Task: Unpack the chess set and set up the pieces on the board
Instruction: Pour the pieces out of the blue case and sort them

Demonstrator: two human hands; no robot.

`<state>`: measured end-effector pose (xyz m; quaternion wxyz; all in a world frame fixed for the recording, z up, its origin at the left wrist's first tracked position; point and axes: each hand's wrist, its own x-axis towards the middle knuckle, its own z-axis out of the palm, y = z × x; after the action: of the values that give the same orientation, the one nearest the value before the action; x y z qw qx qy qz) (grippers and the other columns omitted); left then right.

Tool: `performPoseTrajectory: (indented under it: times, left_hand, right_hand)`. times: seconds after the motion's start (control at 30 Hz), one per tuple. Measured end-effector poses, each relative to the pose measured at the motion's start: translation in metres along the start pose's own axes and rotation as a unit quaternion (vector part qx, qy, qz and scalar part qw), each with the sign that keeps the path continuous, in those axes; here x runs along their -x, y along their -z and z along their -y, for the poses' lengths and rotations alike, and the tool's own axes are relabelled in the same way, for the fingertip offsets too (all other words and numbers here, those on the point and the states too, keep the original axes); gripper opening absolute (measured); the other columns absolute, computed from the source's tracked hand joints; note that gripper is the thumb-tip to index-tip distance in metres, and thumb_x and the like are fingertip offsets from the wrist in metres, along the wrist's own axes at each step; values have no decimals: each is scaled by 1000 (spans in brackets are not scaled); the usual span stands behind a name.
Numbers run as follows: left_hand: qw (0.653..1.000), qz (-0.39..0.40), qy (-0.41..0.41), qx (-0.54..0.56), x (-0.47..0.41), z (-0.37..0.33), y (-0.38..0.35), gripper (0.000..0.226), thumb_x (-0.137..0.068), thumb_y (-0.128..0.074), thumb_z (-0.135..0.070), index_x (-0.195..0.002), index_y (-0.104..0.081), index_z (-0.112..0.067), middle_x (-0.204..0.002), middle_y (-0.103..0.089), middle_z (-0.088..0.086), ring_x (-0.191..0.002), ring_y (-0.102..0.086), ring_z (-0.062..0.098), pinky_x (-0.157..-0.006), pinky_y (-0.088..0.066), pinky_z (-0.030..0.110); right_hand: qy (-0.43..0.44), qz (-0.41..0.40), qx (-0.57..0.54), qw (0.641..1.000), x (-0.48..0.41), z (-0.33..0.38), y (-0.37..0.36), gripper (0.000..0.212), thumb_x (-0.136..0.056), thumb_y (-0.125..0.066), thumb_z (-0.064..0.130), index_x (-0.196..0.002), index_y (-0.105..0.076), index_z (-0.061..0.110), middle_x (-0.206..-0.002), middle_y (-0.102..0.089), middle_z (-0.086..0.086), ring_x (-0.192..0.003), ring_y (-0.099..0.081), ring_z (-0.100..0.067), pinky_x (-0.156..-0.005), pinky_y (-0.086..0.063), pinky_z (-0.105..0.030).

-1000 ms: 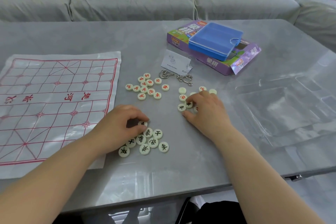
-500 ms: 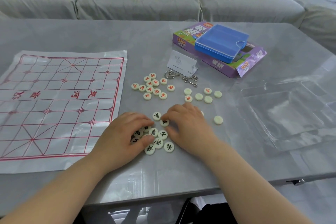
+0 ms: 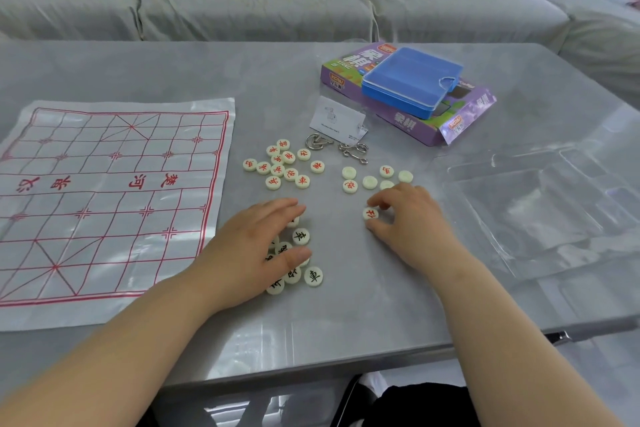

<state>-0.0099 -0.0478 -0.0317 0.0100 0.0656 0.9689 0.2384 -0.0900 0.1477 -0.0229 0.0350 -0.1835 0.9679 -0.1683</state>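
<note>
The right hand (image 3: 412, 225) pinches one red-marked xiangqi piece (image 3: 370, 214) between thumb and forefinger, close to the counter (image 3: 346, 322). The left hand (image 3: 252, 250) lies with fingers (image 3: 291, 210) extended and relaxed over the black-marked pieces (image 3: 300, 236), gripping none. The red-marked group (image 3: 280, 163) sits beyond the left fingers; the board sheet (image 3: 104, 201), bare of pieces, lies left of them. Risk: the smooth disc may slip from the pinch and roll among the black pieces; a sliding left palm may scatter that pile.
</note>
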Motion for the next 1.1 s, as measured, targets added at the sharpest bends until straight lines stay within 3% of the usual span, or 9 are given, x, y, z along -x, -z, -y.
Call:
performPoseTrajectory:
  times: [0.1, 0.23, 0.33, 0.43, 0.53, 0.67, 0.8, 1.1]
  left_hand:
    - [999, -9, -21, -29, -8, -4, 0, 99, -53, -4, -71, -136, -36, -29, -143, -34, -15, -130, -27, 1, -89, -13, 6]
    - [998, -43, -43, -15, -8, -1, 6, 84, -63, -12, -66, -110, -64, -20, -107, -64, -10, -101, -53, 8, -72, -28, 2]
    - [998, -53, -30, 10, -11, -6, 11, 75, -69, -17, -62, -107, -66, -19, -99, -58, -17, -92, -45, -1, -71, -30, 0]
    - [998, -54, -30, -10, -31, -19, 7, 55, -81, -28, -48, -119, -58, -22, -117, -56, -12, -108, -47, 4, -75, -29, 6]
    - [999, -29, -24, -33, -60, -30, -2, 35, -96, -39, -27, -129, -48, -22, -135, -46, -6, -125, -39, 12, -93, -30, 21]
    - [998, 2, -28, -56, -88, -35, -11, 41, -94, -42, -21, -135, -40, -19, -142, -38, -4, -129, -35, 14, -101, -30, 26]
    - [998, -15, -19, -52, -95, -34, -19, 43, -91, -50, -24, -133, -43, -18, -138, -42, -2, -126, -36, 16, -99, -29, 26]
    - [997, -40, -20, -70, -100, -34, -20, 31, -92, -48, -28, -120, -57, -19, -119, -51, -2, -114, -42, 15, -87, -35, 27]
  right_hand:
    - [18, -3, 1, 1000, -3, 5, -1, 26, -90, -49, 26, -113, -60, 19, -115, -56, -3, -112, -43, -23, -92, -31, -26]
    - [74, 21, -10, 997, 2, 12, -4, 27, -88, -52, 27, -112, -60, 21, -114, -55, -1, -110, -42, -20, -92, -30, -26]
    - [98, 39, -25, 994, 8, 12, -4, 34, -85, -56, 30, -118, -56, 23, -119, -51, 1, -115, -39, -18, -95, -27, -24]
    - [47, 19, -49, 998, 8, -3, 7, 39, -83, -59, 29, -121, -52, 24, -125, -46, 1, -118, -37, -18, -94, -25, -22]
    - [-29, 9, -69, 997, 6, -23, 19, 38, -84, -58, 21, -121, -52, 22, -127, -42, 0, -118, -39, -18, -81, -25, -17]
    - [-59, 51, -70, 994, 7, -33, 19, 35, -85, -57, 22, -119, -52, 21, -120, -43, 0, -108, -44, -16, -68, -21, -14]
    - [-59, 55, -72, 994, 6, -34, 18, 28, -83, -59, 21, -111, -55, 19, -103, -39, 4, -90, -39, -10, -60, -20, -18]
    - [-43, 35, -79, 995, 1, -29, 14, 19, -86, -55, 22, -103, -60, 17, -94, -45, 5, -91, -42, -11, -60, -22, -19]
